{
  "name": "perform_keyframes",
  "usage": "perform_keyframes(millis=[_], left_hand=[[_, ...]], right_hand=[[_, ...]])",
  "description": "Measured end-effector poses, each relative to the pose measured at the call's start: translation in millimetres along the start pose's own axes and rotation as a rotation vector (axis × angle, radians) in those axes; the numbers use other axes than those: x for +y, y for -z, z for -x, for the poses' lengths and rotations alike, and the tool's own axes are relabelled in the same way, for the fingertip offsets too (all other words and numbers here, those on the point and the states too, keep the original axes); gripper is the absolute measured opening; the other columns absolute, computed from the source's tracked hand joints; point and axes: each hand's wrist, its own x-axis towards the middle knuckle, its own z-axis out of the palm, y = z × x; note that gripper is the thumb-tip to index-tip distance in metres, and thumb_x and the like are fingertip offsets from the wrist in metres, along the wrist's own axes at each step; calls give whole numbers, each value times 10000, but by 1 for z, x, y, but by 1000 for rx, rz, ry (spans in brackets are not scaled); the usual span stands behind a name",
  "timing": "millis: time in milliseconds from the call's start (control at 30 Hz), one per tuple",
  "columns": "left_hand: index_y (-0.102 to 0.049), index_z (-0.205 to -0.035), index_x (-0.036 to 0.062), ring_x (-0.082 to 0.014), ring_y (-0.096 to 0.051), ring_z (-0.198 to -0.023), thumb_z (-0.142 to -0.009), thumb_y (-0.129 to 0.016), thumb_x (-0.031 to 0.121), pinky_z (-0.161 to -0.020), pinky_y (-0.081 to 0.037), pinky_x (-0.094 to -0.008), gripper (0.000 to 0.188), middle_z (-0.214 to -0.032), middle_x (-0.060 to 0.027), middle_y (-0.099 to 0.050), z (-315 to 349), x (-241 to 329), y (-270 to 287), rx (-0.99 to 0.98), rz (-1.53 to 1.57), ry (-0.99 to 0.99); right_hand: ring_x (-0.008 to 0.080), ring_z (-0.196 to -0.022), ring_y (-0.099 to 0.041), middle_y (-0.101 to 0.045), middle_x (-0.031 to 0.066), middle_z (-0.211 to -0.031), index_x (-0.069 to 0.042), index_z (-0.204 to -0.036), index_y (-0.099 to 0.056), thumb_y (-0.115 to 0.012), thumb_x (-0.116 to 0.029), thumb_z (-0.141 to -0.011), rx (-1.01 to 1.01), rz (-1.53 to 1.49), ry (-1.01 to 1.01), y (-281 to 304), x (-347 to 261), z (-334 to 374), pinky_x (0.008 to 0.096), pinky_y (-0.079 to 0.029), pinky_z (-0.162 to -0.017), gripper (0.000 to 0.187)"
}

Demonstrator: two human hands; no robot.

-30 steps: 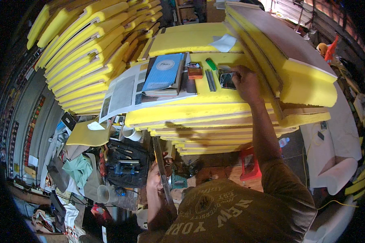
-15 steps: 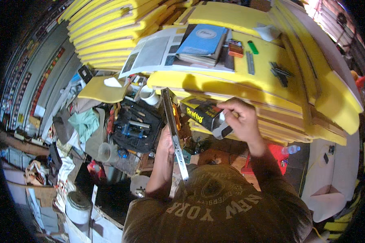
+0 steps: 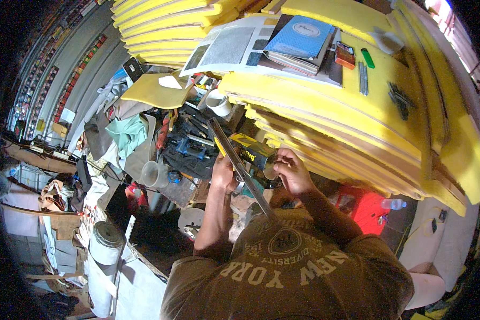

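My left hand (image 3: 224, 173) is closed around a long, narrow metal bar-like tool (image 3: 241, 169) with a yellow part along its side. The tool slants from the upper left down toward my chest; its exact kind is unclear. Just right of it is a small black and yellow cardboard box (image 3: 255, 153), partly hidden behind the bar. My right hand (image 3: 293, 172) has its fingers bent and pinched at the box's right end, by the flap. Whatever else lies between those fingers cannot be made out.
Stacked yellow foam-covered panels (image 3: 325, 128) stand ahead, bearing a blue book (image 3: 298, 40), a green lighter (image 3: 367, 58) and dark metal strips (image 3: 399, 100). At left are a white cup (image 3: 218, 103), a black tool bag (image 3: 189, 157) and a green cloth (image 3: 128, 134). A red object (image 3: 365, 205) lies low right.
My right hand has moved left and slightly down, closer to the bar. The box has shifted left and its flap end is more covered. The bar is tilted more.
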Motion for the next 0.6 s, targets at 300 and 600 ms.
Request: perform_keyframes(millis=[300,600], left_hand=[[-434,-1271,74,-84,-560,-732,-885,-526,102,-546,-475,-240,398,-1005,7,-582,-1,-1,-22,-24,-46,-100],[-543,-966,69,-85,-544,-668,-850,-539,54,-562,-437,-222,117,-800,12,-573,-3,-6,-54,4,-514,-324]], right_hand=[[126,-875,-491,-510,37,-952,-24,-1121,-478,-531,56,-746,166,509,467,-7,5,2,260,-414,-786,387],[170,-837,-551,-589,47,-944,-33,-1058,-536,-436,-202,-852,180,-607,19,-25,-11,-16,326,-470,-831,285]])
